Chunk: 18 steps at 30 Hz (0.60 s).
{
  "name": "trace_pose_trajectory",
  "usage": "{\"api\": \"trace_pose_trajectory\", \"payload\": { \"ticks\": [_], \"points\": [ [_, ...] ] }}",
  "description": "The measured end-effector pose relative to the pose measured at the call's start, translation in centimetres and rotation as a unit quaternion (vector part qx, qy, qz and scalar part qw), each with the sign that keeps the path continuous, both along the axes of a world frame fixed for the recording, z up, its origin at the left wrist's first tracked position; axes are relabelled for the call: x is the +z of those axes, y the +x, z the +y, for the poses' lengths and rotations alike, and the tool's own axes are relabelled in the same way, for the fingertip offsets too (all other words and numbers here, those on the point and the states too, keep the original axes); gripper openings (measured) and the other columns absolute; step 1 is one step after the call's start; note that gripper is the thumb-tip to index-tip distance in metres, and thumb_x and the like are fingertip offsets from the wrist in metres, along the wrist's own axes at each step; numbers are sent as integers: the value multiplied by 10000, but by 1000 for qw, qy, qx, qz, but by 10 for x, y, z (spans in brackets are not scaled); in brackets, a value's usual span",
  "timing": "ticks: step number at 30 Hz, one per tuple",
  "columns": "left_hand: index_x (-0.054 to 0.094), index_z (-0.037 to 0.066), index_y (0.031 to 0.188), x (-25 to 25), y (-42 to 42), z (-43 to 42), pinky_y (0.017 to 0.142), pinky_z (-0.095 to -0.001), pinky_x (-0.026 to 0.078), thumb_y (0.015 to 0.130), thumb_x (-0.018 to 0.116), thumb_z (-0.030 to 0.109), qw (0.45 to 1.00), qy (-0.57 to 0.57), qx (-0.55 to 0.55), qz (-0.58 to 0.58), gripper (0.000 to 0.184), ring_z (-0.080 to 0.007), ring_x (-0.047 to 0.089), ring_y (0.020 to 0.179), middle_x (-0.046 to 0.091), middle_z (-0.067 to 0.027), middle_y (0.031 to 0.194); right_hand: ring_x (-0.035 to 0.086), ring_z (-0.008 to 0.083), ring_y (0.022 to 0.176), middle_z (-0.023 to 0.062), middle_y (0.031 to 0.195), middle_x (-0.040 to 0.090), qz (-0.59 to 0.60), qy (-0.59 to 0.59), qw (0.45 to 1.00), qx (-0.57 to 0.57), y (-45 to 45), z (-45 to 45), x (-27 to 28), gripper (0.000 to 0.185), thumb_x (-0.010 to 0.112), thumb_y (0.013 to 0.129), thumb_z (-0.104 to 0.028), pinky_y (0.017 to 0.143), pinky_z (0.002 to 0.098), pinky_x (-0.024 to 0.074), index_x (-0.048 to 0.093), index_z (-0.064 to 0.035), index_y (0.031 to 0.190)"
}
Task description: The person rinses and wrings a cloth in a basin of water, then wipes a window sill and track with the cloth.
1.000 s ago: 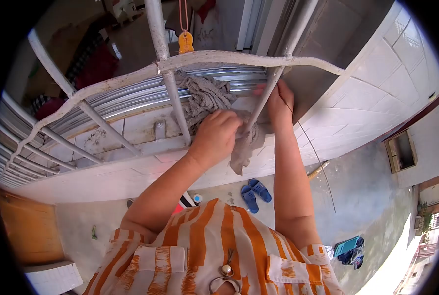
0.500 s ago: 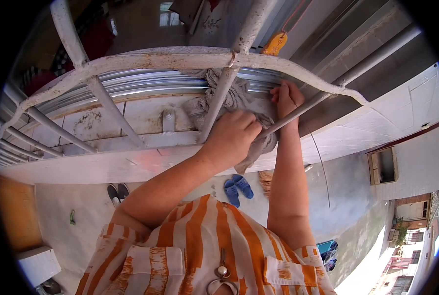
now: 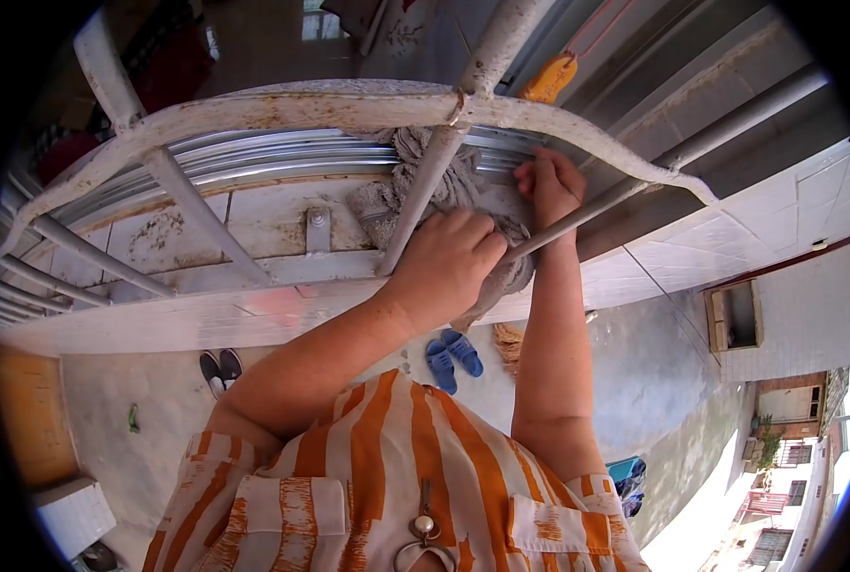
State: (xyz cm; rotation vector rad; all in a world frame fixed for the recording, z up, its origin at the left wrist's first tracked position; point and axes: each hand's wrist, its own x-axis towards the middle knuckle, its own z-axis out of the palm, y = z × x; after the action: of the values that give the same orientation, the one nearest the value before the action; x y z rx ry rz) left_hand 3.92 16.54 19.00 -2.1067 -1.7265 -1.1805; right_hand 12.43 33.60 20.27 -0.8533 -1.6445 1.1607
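A grey, crumpled rag (image 3: 373,212) lies over the window sill and the metal window track (image 3: 282,155), its folds running behind a white bar. My left hand (image 3: 452,259) is closed on the rag's near part, just in front of the bars. Beyond a slanting bar, my right hand (image 3: 551,188) is at the right end of the track. Its fingers are curled together near the rails; what they hold, if anything, is hidden. A thin dark strand (image 3: 668,297) runs down to the right of my right forearm; I cannot tell whether it joins the hand.
White, rust-marked window bars (image 3: 301,112) cross in front of the sill. A bolted metal bracket (image 3: 318,229) stands on the dirty tiles. An orange tag (image 3: 549,78) hangs on a cord. Below are blue slippers (image 3: 454,357), dark shoes (image 3: 220,369) and a straw broom head (image 3: 508,345).
My right hand has shifted slightly left, its fingers curled closer together. The thin strand has swung to the right. My left hand stays on the rag, and the view has tilted slightly.
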Motion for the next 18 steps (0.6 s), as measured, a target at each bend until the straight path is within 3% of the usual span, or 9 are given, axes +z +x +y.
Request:
{"api": "trace_pose_trajectory", "payload": {
  "ticks": [8, 18],
  "points": [
    [573, 44, 872, 1, -1, -1, 782, -359, 411, 724, 550, 31, 1000, -6, -7, -5, 150, -243, 512, 911, 535, -57, 927, 540, 102, 523, 101, 696, 634, 59, -11, 997, -47, -4, -7, 2, 181, 471, 895, -88, 468, 206, 407, 598, 10, 979],
    [572, 42, 866, 0, 0, -1, 777, -356, 410, 730, 544, 38, 1000, 3, -6, -4, 139, -243, 510, 913, 532, -60, 921, 567, 125, 519, 118, 688, 639, -30, -17, 999, -15, -2, 2, 13, 186, 484, 900, -104, 464, 218, 420, 600, 35, 938]
  ]
}}
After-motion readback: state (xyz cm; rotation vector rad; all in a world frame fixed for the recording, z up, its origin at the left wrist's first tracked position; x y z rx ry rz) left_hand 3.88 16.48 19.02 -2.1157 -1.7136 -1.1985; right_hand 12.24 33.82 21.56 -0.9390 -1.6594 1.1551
